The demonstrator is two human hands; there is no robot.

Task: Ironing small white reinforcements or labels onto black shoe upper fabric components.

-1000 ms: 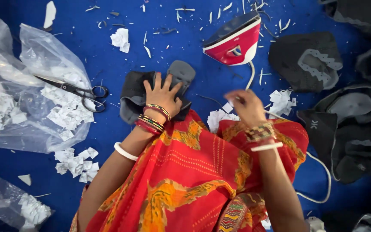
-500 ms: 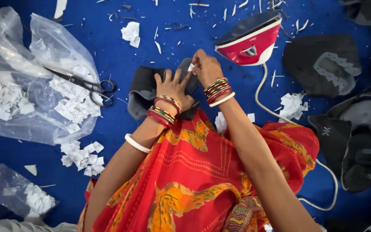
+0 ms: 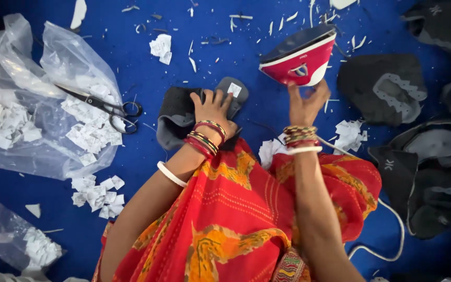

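Left hand, fingers spread, pins the dark grey fabric piece with its small white label on the blue floor. Right hand, seemingly open-fingered, reaches the red-and-white iron; keep the label flat and fingers away.

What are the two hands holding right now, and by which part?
Nothing is gripped. The left hand presses flat on the dark fabric piece; the right hand is open just below the iron.

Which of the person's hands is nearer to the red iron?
The right hand. It reaches up just below the red iron, close to its handle. The left hand lies farther off to the side, pressing on the dark fabric piece.
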